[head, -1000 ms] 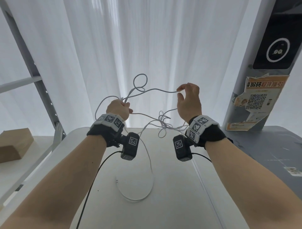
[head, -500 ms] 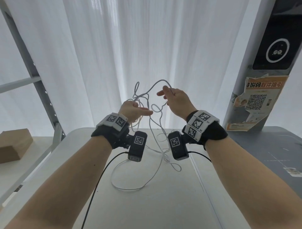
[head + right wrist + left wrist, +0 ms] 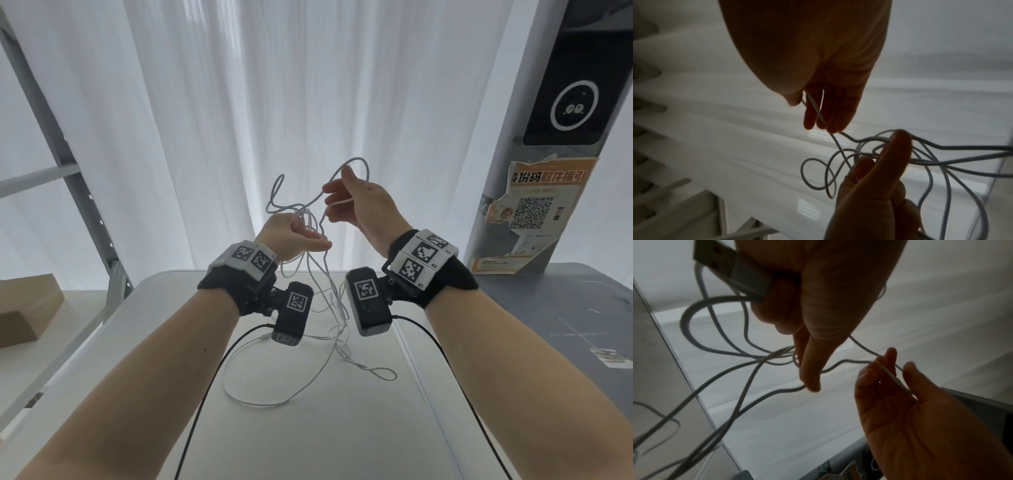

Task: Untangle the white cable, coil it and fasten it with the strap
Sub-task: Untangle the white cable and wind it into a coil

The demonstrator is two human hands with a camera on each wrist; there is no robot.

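Cable (image 3: pixel 310 219) tangled between hands: left hand (image 3: pixel 291 236) grips USB plug (image 3: pixel 729 270) and strands, right hand (image 3: pixel 363 205) pinches one loop; slack on table (image 3: pixel 342 438).

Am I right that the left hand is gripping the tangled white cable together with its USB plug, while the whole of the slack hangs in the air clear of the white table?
Not quite. The left hand does grip the white cable and its USB plug, but the slack is not clear: the head view shows loops lying on the white table.
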